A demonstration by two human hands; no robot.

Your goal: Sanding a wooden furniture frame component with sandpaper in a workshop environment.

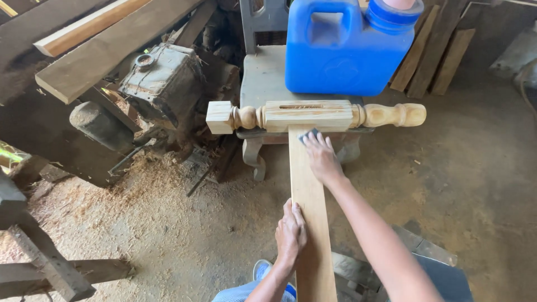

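A long pale board (309, 207) ran from near the viewer to a turned wooden post (313, 116) on a grey stool (263, 78); the left hand (291, 232) pressed it flat, steadying, while the right hand (321, 156) pinched sandpaper (308, 135) at its far end, best rubbed along the grain.

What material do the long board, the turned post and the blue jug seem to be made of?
Long board: bare, pale wood; straight grain shows, no gloss. Turned post: the same light unfinished wood, with lathe-cut beads and square blocks. Blue jug: probably moulded plastic, with an even colour, a soft sheen and a built-in handle.
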